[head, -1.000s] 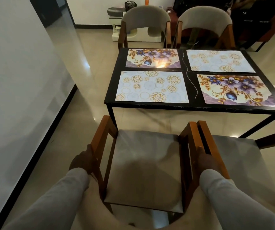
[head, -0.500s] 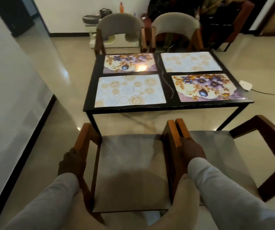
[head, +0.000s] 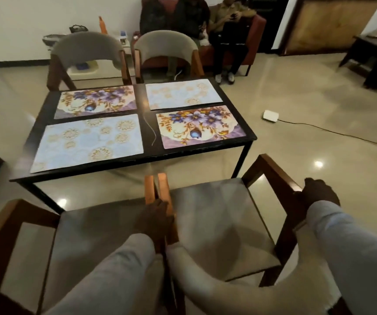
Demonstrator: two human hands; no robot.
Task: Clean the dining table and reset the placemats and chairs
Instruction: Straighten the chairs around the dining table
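A black dining table (head: 35, 128) carries four placemats: a floral one (head: 96, 101) far left, a pale patterned one (head: 183, 93) far right, a pale one (head: 89, 142) near left and a floral one (head: 199, 127) near right. Two wooden chairs with grey seats stand side by side on the near side. My left hand (head: 154, 218) grips the left armrest of the right chair (head: 217, 223). My right hand (head: 318, 194) grips that chair's right armrest. The left chair (head: 87, 242) stands untouched beside it, its armrest against the one I hold.
Two grey-backed chairs (head: 87, 50) (head: 167, 45) stand at the table's far side. People sit on a red sofa (head: 258, 26) behind. A white box (head: 270, 115) with a black cable lies on the floor to the right. A dark side table (head: 374, 53) stands far right.
Both hands left the left chair's armrests and shifted right onto the right chair's armrests. My view swung to the right.
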